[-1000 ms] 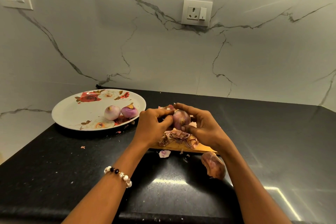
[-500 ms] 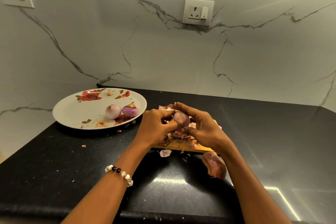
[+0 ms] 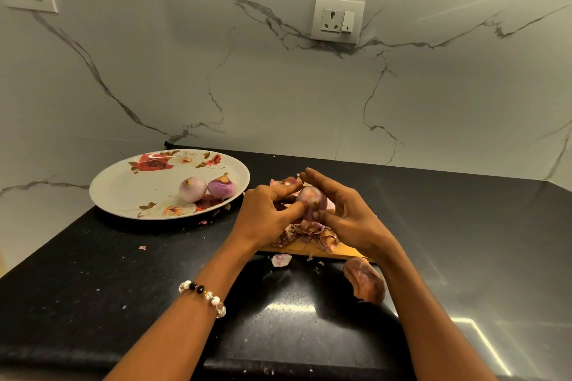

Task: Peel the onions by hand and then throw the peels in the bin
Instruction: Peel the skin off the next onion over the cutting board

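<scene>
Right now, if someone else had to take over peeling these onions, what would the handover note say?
Left hand and right hand both hold one onion above the cutting board, left fingers picking at its skin.
Done: two peeled onions lie on the flowered plate.
Peels are heaped on the board; one unpeeled onion lies on the counter beside the right wrist.
Left: finish this onion, peel the last one, bin the peels. No bin in view.

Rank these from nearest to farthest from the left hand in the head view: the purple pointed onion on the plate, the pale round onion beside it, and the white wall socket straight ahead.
From the left hand:
1. Purple pointed onion, on the plate's right side.
2. Pale round onion, just left of it.
3. White wall socket, high on the marble wall.
</scene>
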